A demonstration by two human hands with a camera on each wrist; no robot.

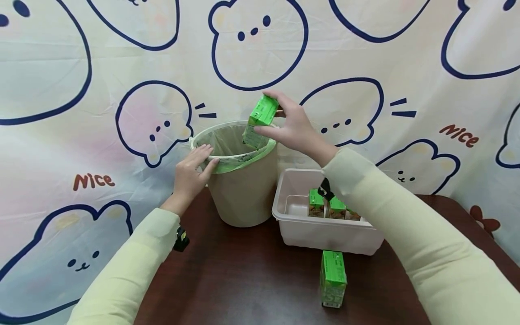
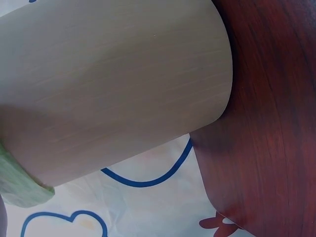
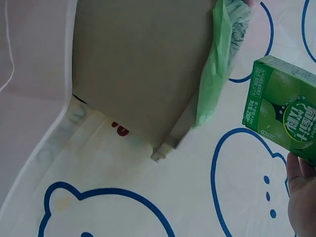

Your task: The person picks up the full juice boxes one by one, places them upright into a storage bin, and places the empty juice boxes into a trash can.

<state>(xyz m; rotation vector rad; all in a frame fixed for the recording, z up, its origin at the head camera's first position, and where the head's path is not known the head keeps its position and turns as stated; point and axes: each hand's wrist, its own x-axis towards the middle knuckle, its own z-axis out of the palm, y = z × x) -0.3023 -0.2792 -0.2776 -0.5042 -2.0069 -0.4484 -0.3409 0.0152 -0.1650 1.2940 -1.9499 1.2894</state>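
Note:
My right hand [image 1: 294, 124] grips a green juice carton [image 1: 260, 118] between thumb and fingers, tilted over the mouth of a beige trash can [image 1: 243, 194]. In the right wrist view the carton [image 3: 286, 106] shows its printed green side, with fingertips at its lower edge. My left hand [image 1: 192, 174] holds the near left rim of the can, fingers over the edge and thumb on the near side. A green plastic liner [image 1: 239, 162] folds over that rim. The left wrist view shows mostly the can's side [image 2: 118, 84]; only a sliver of the hand appears there.
To the right of the can stands a pale plastic bin [image 1: 329, 232] with several green-topped cartons [image 1: 336, 207] inside. Another green carton [image 1: 333, 280] stands upright on the dark wooden table [image 1: 227, 280] in front of it. A cartoon-print cloth [image 1: 142, 58] hangs behind.

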